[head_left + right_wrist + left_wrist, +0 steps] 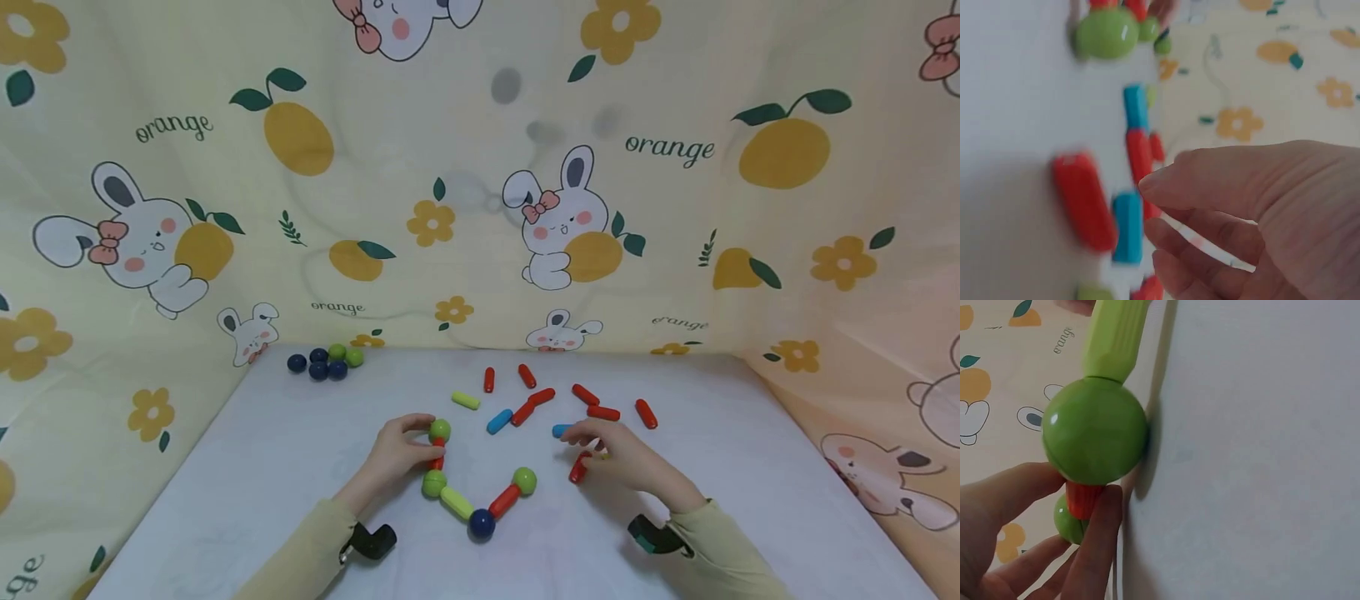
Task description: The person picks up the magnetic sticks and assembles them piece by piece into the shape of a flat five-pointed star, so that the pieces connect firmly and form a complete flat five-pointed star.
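My left hand (399,452) pinches a red rod (1082,499) between thumb and fingers. That rod joins a green ball (440,430) at the far end to another green ball (433,484) nearer me. From there a chain runs through a yellow-green rod (457,503), a dark blue ball (482,523) and a red stick (505,502) to a third green ball (524,481). My right hand (626,457) hovers with thumb and fingers apart, holding nothing. Close to it lie a loose red piece (1085,203) and a blue piece (1127,228).
Loose red rods (585,394), a blue rod (499,421) and a yellow-green piece (466,401) lie scattered beyond the chain. Dark blue balls (318,369) and green balls (355,357) cluster at the table's back left. A printed curtain (465,275) hangs behind the white table (300,467).
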`<state>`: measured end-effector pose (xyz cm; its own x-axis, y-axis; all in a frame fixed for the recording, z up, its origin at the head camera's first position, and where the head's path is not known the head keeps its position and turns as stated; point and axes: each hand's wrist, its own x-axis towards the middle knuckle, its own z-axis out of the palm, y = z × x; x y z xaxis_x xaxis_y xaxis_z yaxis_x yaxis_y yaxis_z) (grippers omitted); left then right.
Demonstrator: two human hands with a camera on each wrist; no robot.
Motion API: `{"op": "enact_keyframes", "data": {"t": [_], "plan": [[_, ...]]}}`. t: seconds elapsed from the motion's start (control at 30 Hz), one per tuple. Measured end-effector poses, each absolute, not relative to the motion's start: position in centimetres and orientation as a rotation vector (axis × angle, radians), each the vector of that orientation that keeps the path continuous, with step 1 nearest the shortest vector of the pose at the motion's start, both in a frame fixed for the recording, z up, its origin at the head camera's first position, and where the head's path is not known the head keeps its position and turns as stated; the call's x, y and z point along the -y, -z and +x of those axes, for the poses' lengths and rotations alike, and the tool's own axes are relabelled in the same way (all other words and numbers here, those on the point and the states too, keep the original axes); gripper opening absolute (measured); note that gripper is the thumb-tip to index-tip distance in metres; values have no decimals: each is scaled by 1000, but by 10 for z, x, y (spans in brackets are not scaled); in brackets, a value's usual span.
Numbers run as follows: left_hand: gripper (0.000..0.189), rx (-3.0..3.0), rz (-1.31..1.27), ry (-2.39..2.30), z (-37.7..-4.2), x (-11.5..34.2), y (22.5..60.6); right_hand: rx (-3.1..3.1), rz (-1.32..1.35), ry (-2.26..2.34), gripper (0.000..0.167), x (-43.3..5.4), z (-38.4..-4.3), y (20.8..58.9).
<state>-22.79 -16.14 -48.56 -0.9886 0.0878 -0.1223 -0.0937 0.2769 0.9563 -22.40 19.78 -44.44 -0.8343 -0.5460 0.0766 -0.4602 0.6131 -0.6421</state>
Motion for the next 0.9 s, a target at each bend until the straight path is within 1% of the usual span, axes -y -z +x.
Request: {"op": "enact_keyframes", "data": {"t": [0.13, 0.27, 0.37, 0.53, 0.7, 0.9], "plan": [[59, -2392, 0, -1798, -224, 164, 484, -2686, -894, 930, 33, -209, -230, 453], [59, -2410, 16, -1767, -220, 165, 482, -2664, -960, 819, 33, -209, -236, 465], [59, -2416, 45, -1751, -218, 167, 484, -2670, -1010, 749, 30, -207, -238, 466], [58, -2407, 81, -1765, -216, 169, 487, -2691, -1050, 707, 23, -197, -242, 448], [57, -2427, 95, -1749, -218, 172, 489, -2688, -1094, 770, 26, -175, -256, 431], [57, -2408, 79, -1753, -218, 172, 487, -2628, -1220, 804, 28, -138, -274, 424]]}}
